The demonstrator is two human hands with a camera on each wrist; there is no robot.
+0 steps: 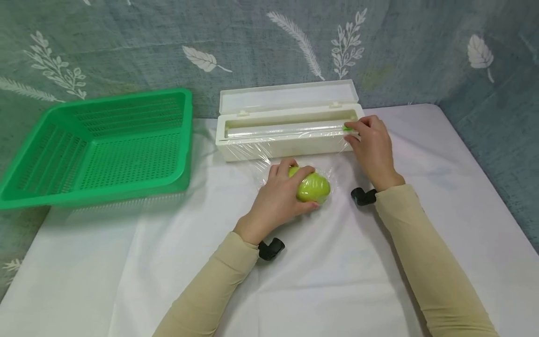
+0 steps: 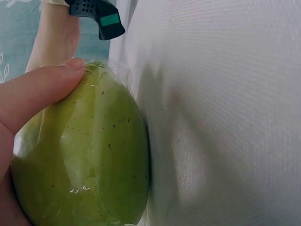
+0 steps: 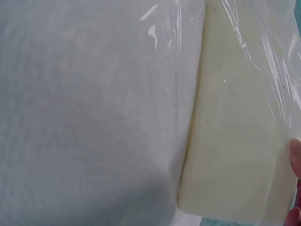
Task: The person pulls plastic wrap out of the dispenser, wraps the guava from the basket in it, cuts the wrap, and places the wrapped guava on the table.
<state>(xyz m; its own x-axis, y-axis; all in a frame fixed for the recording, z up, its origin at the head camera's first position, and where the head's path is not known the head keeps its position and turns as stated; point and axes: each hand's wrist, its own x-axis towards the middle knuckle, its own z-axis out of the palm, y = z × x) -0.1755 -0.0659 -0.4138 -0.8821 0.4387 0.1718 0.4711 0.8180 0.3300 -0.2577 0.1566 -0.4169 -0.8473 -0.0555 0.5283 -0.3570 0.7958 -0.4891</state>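
L hand (image 1: 278,196) clamped round fruit (image 1: 315,189), which sits on cloth (image 1: 320,290) just in front of box (image 1: 290,149), film (image 1: 263,159) over it & running back to box. R hand (image 1: 372,146) has thumb & index pinched on tab (image 1: 347,128) at box's R end. Box's long axis runs L to R, so nearly all its length lies L of R hand; R hand's nearer tab, L hand's off to front-left w/ fruit
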